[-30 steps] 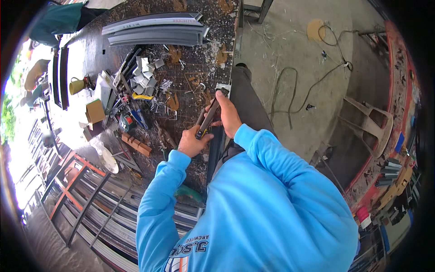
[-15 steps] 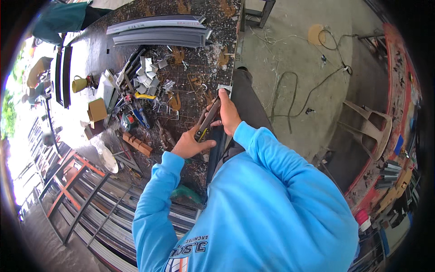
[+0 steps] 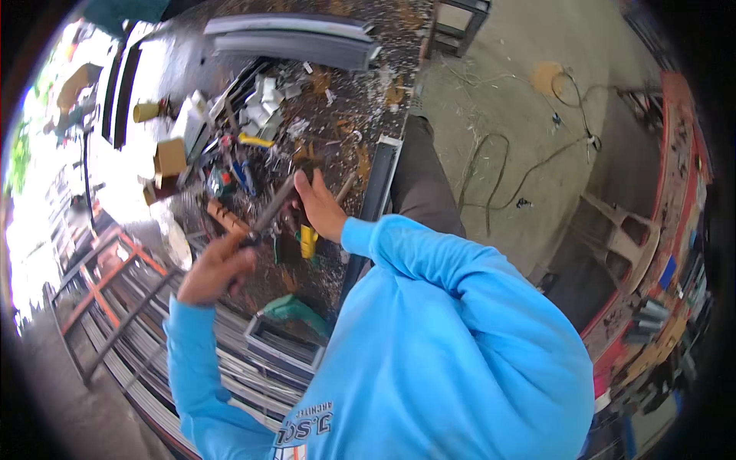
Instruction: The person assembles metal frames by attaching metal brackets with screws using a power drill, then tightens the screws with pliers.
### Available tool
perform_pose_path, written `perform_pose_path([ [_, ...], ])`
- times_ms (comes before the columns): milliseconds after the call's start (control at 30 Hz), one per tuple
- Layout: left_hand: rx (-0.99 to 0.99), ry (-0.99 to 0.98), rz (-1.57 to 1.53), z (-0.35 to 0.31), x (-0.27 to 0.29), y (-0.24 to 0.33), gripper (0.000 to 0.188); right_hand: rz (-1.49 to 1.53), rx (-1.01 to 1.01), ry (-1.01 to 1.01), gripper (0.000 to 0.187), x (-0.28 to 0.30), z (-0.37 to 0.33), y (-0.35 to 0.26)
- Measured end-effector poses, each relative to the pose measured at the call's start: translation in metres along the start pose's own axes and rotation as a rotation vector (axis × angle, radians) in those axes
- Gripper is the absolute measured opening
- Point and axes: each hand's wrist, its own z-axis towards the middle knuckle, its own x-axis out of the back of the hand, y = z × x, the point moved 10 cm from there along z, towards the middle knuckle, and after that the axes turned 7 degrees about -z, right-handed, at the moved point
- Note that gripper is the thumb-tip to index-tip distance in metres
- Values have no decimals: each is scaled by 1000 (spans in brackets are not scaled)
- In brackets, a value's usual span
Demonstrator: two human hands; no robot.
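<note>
A long, dark grey bar-like tool point(image 3: 274, 207) slants over the workbench, blurred by motion; its exact kind does not show. My left hand point(image 3: 215, 268) is closed around its lower end, the fingers smeared. Close to its upper end, my right hand point(image 3: 322, 205) grips it, thumb up and the other fingers partly hidden underneath. Just below the right hand is a yellow object point(image 3: 308, 241). A dark metal profile point(image 3: 380, 176) with a pale end lies along the bench's right edge, near my right sleeve and apart from both hands.
Cut metal pieces point(image 3: 264, 103), yellow-handled pliers point(image 3: 255, 140) and a cardboard box point(image 3: 169, 157) crowd the bench point(image 3: 337, 77). Long profiles point(image 3: 291, 54) lie at its far end. A metal rack point(image 3: 115, 307) stands left; a cable point(image 3: 491, 172) and plastic chair point(image 3: 625, 238) are right.
Both hands have moved left with the tool, away from the bench edge. My left hand has also dropped toward me. The profile at the edge now shows more fully.
</note>
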Motion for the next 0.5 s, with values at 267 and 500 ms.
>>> perform_pose_path([
  [267, -603, 518, 393, 94, -51, 7, 49, -1270, 732, -263, 80, 62, -70, 6],
  [500, -467, 719, 191, 176, -92, 11, 56, -1830, 885, -577, 79, 75, -53, 58],
])
